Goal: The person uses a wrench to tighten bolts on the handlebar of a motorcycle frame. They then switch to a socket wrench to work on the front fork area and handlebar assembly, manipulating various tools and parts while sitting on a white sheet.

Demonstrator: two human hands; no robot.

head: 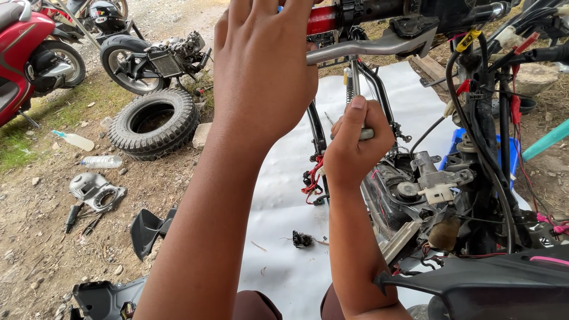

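My left hand (pixel 264 65) is raised close to the camera, fingers wrapped over the handlebar end (pixel 323 21) of a stripped motorcycle, beside the silver brake lever (pixel 373 44). Lower down, my right hand (pixel 358 145) is closed in a fist around the metal handle of a tool (pixel 366 134), thumb pointing up, just in front of the black frame tubes (pixel 317 127). The tool's working end is hidden behind my fist. Exposed wiring, cables and the engine top (pixel 430 178) sit to the right of that hand.
A white sheet (pixel 284 237) lies under the bike with a small black part (pixel 302 239) on it. On the dirt to the left: a loose tyre (pixel 155 121), plastic bottles (pixel 101 161), a metal cover (pixel 96 191), black fairing pieces (pixel 148 230). A red scooter (pixel 24 53) and another dismantled bike (pixel 154 59) stand behind.
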